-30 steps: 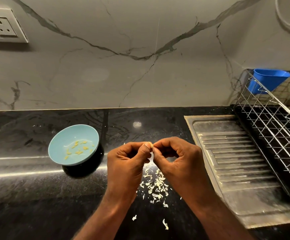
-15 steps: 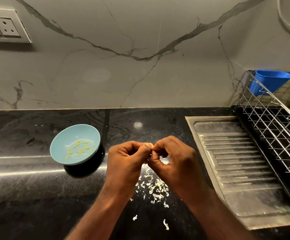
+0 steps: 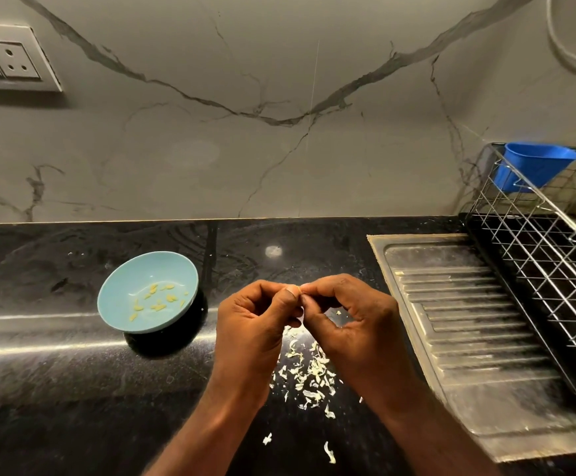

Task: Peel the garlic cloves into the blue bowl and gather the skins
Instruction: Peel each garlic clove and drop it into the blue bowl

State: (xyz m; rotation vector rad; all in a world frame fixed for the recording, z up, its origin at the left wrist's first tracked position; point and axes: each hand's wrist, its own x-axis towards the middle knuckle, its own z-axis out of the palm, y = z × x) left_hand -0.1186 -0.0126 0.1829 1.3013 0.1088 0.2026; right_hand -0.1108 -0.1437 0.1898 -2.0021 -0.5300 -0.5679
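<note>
Far left, on the wall: socket plate [image 3: 13, 60], out of play. Lower left, resting on the black tabletop [image 3: 56, 389]: blue bowl [image 3: 121, 314], holding a scatter of small yellow peeled cloves [image 3: 157, 302]. Centre, raised above the tabletop: left hand [image 3: 255, 324], grip clenched, thumb and forefinger pinching one garlic clove [image 3: 301, 289], mostly hidden, visible only as a pale sliver at the fingertips. Touching it from the right: right hand [image 3: 352, 321], grip likewise closed, thumb and forefinger pinching at the same clove, probably on a flake of skin; cannot confirm the flake itself. Directly below both hands, on the tabletop: loose skins [image 3: 309, 376], scattered in a rough pile, with two or three strays nearer the front edge. Right of the pile: steel drainboard [image 3: 479, 338], ribbed, then a wire dish rack [image 3: 547, 269] with a blue cup [image 3: 534, 166] hung at its far corner. Step in hand, by judgement: stripping skin off one clove, partway through the task; gathering of skins not yet begun. Next move: pull the skin free with the right hand, drop it onto the pile, then carry the bare clove left to the bowl. Keep the pinch light to avoid crushing so small a clove. Release over the bowl's middle, not its rim. Afterwards, sweep the strays into the pile.
</note>
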